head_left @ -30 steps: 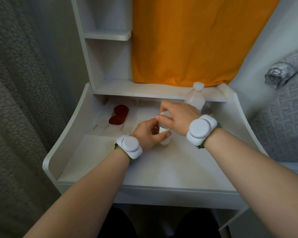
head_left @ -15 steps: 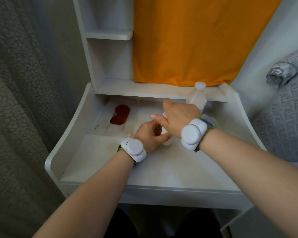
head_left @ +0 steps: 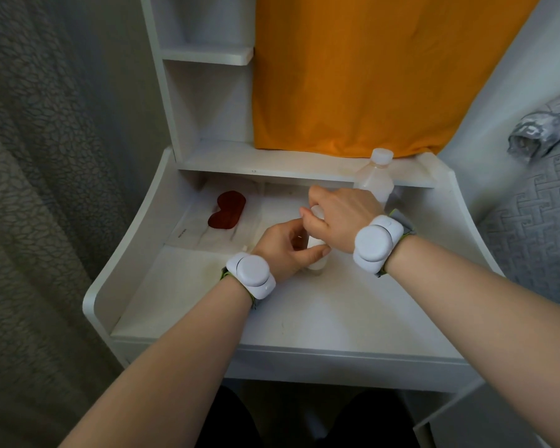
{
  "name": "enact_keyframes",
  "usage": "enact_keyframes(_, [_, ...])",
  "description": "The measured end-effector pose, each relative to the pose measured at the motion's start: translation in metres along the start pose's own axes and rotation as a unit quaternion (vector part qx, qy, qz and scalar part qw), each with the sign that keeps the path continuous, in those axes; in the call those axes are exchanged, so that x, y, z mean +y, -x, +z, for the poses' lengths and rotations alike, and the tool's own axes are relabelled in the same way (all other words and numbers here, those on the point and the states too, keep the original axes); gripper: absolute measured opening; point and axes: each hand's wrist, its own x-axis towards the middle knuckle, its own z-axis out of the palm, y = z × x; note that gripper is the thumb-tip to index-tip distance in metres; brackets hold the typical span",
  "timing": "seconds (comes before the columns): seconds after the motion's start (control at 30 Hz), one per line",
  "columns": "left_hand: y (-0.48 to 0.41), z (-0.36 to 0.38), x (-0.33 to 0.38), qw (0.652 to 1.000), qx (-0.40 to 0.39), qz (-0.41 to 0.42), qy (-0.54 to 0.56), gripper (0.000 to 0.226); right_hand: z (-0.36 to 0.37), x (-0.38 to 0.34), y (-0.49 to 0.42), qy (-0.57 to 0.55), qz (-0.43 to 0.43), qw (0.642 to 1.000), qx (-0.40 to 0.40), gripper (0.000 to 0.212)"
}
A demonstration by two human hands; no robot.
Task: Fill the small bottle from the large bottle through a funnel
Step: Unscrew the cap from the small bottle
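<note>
Working on the very first step: getting the small bottle (head_left: pixel 317 257) open. Grips it low down with the left hand (head_left: pixel 282 250), fingers and thumb curled round its side. Pinches its top with the right hand (head_left: pixel 340 216), fingers bent over it, most likely to twist it off. Cannot tell if the top is loose yet, with the right hand hiding most of it. Holds the small bottle upright on the desk (head_left: pixel 304 318), near the middle and a bit toward the back.

Leaves the large bottle (head_left: pixel 374 181) alone at the back right of the desk, just behind the right hand, with its white lid (head_left: pixel 382 155) on. Can find no funnel anywhere in view. Over at the back left, just a red soft thing (head_left: pixel 227 210) lying on a clear bag.

Next, probably: lift the top away and put it down somewhere safe. Then find the funnel and set it straight in the small bottle's mouth. Hold the small bottle firm with one hand, as it looks light and could tip. Take the lid off the large bottle before any pouring. Pour slowly to stop spills.
</note>
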Motion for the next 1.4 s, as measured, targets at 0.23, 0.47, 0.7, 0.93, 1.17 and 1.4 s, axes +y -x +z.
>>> enact_keyframes(0.23, [0.0, 0.0, 0.001, 1.0, -0.005, 0.009, 0.02, 0.017, -0.004, 0.004, -0.002, -0.013, -0.045, 0.999, -0.023, 0.024])
enact_keyframes(0.47, [0.003, -0.001, 0.005, 1.0, -0.009, 0.028, -0.007, 0.023, -0.005, 0.003, 0.0, -0.055, -0.028, 0.998, -0.013, 0.022])
enact_keyframes(0.7, [0.005, -0.003, 0.009, 0.998, 0.025, 0.052, 0.014, 0.034, 0.003, -0.013, 0.0, -0.125, 0.083, 0.988, 0.039, 0.028])
enact_keyframes(0.93, [0.011, -0.003, 0.014, 0.997, -0.011, 0.046, 0.053, 0.02, 0.004, -0.011, 0.006, -0.207, 0.055, 0.975, 0.057, 0.024])
enact_keyframes(1.17, [0.015, -0.003, 0.017, 0.995, -0.052, 0.046, 0.071, 0.023, -0.004, -0.003, 0.008, -0.212, -0.032, 0.976, 0.034, 0.029])
enact_keyframes(1.4, [0.01, -0.004, 0.015, 0.999, 0.004, 0.039, 0.021, 0.042, -0.011, 0.01, 0.002, -0.191, -0.012, 0.982, -0.007, 0.032])
